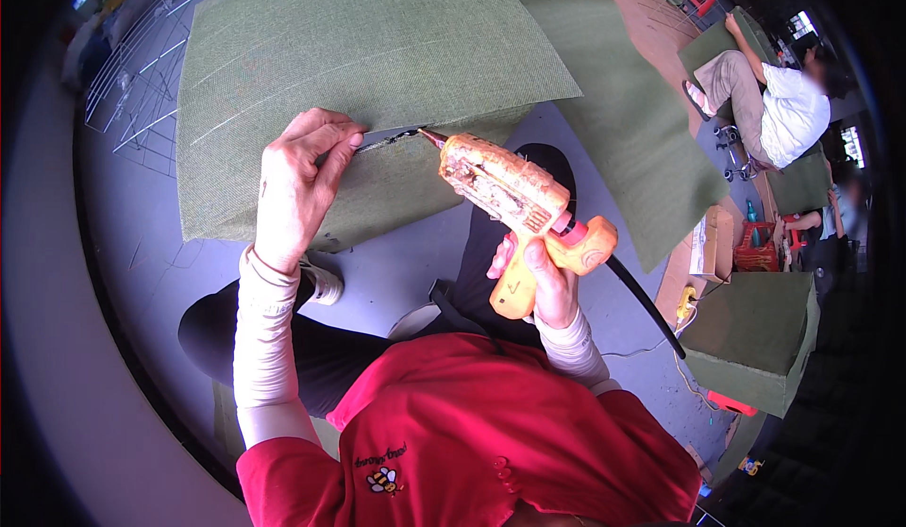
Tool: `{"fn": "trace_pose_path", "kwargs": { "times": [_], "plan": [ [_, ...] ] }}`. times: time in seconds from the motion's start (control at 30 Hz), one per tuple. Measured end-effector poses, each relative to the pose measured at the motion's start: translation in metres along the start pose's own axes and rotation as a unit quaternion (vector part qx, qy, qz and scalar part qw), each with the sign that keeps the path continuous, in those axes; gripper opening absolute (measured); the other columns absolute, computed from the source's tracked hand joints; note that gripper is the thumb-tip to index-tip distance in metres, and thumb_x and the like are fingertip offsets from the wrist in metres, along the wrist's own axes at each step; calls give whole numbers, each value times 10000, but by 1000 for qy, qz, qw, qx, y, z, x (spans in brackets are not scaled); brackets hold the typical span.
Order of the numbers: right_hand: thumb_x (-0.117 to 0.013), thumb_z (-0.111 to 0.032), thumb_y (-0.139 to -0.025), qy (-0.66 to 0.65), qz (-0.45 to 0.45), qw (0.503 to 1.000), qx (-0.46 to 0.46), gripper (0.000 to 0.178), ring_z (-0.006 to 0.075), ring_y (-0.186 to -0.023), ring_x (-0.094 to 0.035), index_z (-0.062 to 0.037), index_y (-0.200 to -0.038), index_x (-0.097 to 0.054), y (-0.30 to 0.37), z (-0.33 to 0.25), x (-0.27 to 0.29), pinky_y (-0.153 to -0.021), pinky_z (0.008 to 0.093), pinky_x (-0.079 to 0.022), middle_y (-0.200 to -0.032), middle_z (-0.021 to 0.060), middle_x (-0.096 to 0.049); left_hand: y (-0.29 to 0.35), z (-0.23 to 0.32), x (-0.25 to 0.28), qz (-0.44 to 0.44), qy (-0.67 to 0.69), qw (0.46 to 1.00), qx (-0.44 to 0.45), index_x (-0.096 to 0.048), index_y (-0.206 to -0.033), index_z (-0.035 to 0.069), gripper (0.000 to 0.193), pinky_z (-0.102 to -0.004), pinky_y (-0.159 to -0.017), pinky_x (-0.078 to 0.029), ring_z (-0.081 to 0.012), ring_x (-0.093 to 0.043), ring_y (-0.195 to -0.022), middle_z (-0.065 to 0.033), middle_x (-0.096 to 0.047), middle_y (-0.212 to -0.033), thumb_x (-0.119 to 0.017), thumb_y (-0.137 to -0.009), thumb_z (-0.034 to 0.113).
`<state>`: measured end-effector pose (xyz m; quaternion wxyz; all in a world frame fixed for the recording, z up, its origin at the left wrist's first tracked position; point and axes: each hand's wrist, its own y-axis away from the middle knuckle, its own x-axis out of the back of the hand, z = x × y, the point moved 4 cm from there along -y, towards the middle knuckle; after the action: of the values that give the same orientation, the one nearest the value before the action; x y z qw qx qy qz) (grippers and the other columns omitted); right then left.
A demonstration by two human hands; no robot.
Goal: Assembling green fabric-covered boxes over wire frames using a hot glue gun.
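My right hand [555, 286] is wrapped round the handle of a worn orange hot glue gun [505, 183]. A long black glue stick [646, 305] sticks out of its back end. The nozzle points left and touches or nearly touches a dark, glossy line of glue [401, 136] on the seam of a green woven-mesh covering [368, 46]. Just left of that glue, my left hand [300, 183] pinches the covering's edge between thumb and fingers. The upper flap overlaps the lower piece there, and what lies beneath is hidden.
Another large green sheet [613, 121] spreads to the right. Thin wire frames [142, 83] stand at the far left. A green-covered box [750, 334], cardboard box [713, 244], yellow power socket [686, 302] and red crate [757, 247] lie right. Two people [788, 112] sit at the right.
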<state>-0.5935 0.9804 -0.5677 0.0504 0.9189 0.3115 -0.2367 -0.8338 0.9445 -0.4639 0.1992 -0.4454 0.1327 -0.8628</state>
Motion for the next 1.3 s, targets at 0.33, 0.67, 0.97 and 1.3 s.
{"fn": "trace_pose_path", "kwargs": {
  "times": [0.33, 0.67, 0.97, 1.3],
  "plan": [
    [-543, -217, -883, -46, 12, 999, -7, 309, 143, -704, -555, 18, -1071, -473, 0, 5, -5, -633, 298, -490, -817, 69, -523, 3, -2, 1, 3, 0, 1000, -7, -641, -885, -12, 108, -247, -666, -457, -149, -581, -723, -66, -608, -831, -583, -821, 52],
    [-535, -230, -888, -58, 47, 997, 4, 319, 144, -702, -552, 20, -1074, -471, 3, 12, -2, -636, 303, -495, -816, 66, -524, 12, -13, 4, 6, 13, 1000, 11, -649, -873, -9, 110, -274, -681, -467, -202, -595, -761, -84, -611, -850, -607, -795, 56],
    [-525, -212, -891, -52, 57, 997, 10, 301, 151, -704, -550, 26, -1067, -471, 3, 13, -2, -636, 311, -498, -820, 75, -520, 13, -15, 6, 11, 6, 1000, 1, -642, -876, -12, 112, -241, -660, -454, -136, -575, -707, -59, -605, -818, -585, -823, 68],
    [-509, -213, -899, -49, 64, 997, 10, 301, 151, -705, -552, 27, -1078, -477, 4, 12, -3, -646, 315, -504, -820, 73, -528, 12, -14, 7, 2, 12, 1000, 16, -650, -878, -12, 115, -263, -680, -463, -186, -596, -745, -81, -613, -841, -607, -800, 61]
  ]
}}
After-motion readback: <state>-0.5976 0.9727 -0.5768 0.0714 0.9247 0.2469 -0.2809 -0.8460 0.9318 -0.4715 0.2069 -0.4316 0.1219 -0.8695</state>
